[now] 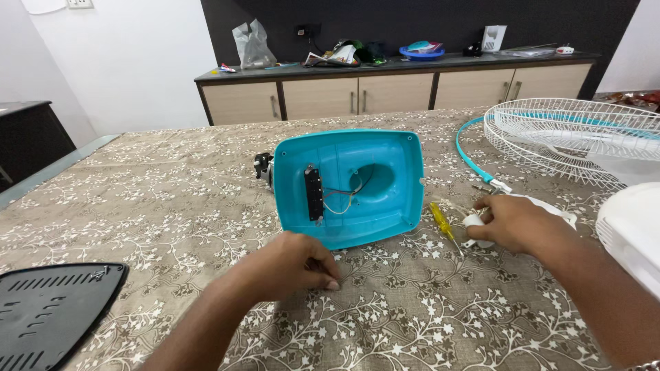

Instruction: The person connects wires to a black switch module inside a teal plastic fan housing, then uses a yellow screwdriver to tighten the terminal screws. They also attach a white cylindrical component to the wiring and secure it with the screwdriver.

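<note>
A turquoise plastic fan base shell (385, 172) lies open side up on the patterned tablecloth (172, 206). Inside it are a black switch strip (314, 194) and a few thin wires (344, 199). My left hand (292, 264) rests on the cloth just in front of the shell's near edge, fingers curled with nothing visible in them. My right hand (519, 223) lies to the right of the shell, its fingers closed on a small white plastic part (473, 221). A yellow-handled screwdriver (440, 218) lies between the shell and my right hand.
A white wire fan grille (570, 137) with a turquoise rim ring (471, 158) lies at the right. A white fan part (632, 233) sits at the right edge. A black vented plate (48, 312) lies at the near left. A cluttered sideboard (392, 89) stands behind.
</note>
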